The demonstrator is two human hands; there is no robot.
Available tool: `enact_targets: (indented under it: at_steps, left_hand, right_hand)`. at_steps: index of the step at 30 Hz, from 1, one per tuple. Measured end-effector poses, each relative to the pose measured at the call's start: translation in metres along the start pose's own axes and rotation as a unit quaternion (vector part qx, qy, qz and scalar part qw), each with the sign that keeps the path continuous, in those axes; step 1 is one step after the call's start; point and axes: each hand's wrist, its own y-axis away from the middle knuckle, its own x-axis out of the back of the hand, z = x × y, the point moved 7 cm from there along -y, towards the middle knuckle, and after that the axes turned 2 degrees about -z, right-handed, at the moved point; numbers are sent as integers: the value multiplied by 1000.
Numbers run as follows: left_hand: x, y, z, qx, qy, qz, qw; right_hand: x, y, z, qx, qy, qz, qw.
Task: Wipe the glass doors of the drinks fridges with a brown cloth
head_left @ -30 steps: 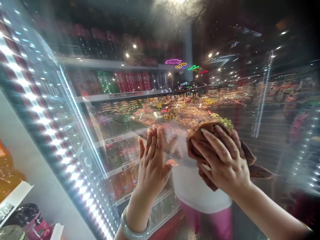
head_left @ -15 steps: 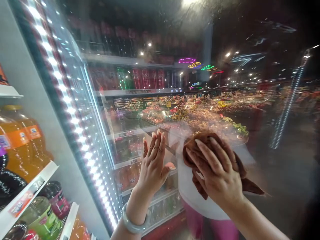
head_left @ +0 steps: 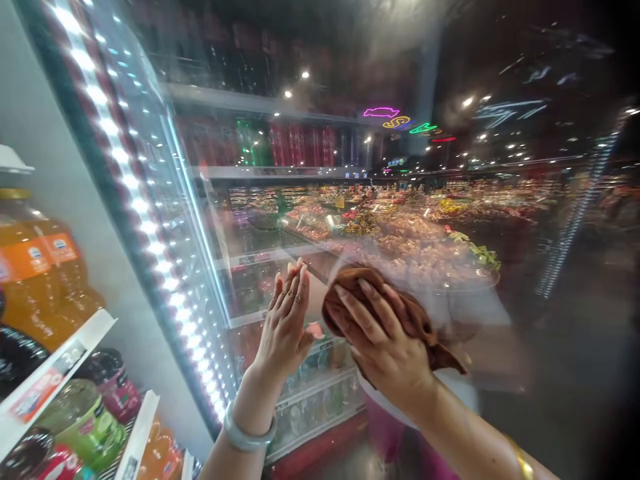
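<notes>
A brown cloth (head_left: pixel 415 310) is bunched under my right hand (head_left: pixel 387 353), which presses it against a glass door (head_left: pixel 500 360). My fingers lie over the cloth, and one loose corner trails to the right. To the left of it, my left hand (head_left: pixel 285 323) rests against the glass with fingers stretched up and thumb out, holding nothing. A pale bangle (head_left: pixel 247 433) circles my left wrist, and a gold-coloured band (head_left: pixel 523 460) shows on my right forearm. The glass carries hazy smears and reflections.
At the left, shelves hold orange drink bottles (head_left: pixel 43 267) and a green-labelled bottle (head_left: pixel 83 417). A bright LED strip (head_left: pixel 155 247) runs down the cabinet's edge. Produce displays (head_left: pixel 410 240) and neon signs show in or through the glass.
My right hand has slid left with the cloth, closer to my left hand. My left hand has shifted slightly left, and the view has moved a little.
</notes>
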Motion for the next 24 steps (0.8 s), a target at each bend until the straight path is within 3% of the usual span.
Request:
enact_targets:
  at_steps: [4,9,12,17,20,24]
  left_hand:
    - [2,9,-13,3,-21,-6,1000]
    - [3,21,-35,29,-41,9,999]
    - [2,36,-41,41,-47,14,998]
    - [-1,67,-37,63,-42,-28,997]
    - [-1,81,-37,92,-39,-40,994]
    - [-10,100,-42,128,-32,-46,990]
  right_hand:
    - [0,-19,-1,-33,28,31,999]
    - [-34,-57,-38,-19,18,60,998]
    - [-41,-43,-50,25,-1,39,999]
    - [-23,-7,-35,21,-35,3,999]
    - [-26,-17,-37,-12,-23,3,1000]
    - [-57,-38,-73,3,-30,32,999]
